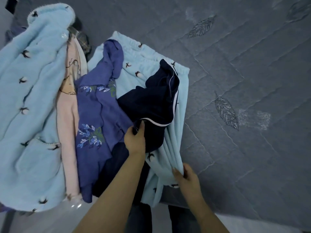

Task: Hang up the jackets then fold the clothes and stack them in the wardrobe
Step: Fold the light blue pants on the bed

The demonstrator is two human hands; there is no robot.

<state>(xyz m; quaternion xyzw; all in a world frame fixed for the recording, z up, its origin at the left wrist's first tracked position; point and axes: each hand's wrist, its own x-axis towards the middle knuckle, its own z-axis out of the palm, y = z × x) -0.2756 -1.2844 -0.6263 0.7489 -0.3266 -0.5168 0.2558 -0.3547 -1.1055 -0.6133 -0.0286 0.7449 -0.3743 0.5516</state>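
Your left hand [134,140] pinches the navy garment [151,105] lying atop the pile near the bed's [244,73] front edge. Your right hand [185,177] clamps the light blue fleece trousers' [175,140] gathered folds.

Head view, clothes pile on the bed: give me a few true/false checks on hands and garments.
1. The left hand grips the navy garment. True.
2. The right hand rests flat on the grey bedspread. False: its fingers pinch the light blue fleece trousers.
3. The navy garment lies partly on the trousers. True.
4. The purple embroidered top lies right of the navy garment. False: left.
5. The light blue fleece jacket hangs on a hanger. False: it lies on the pile.
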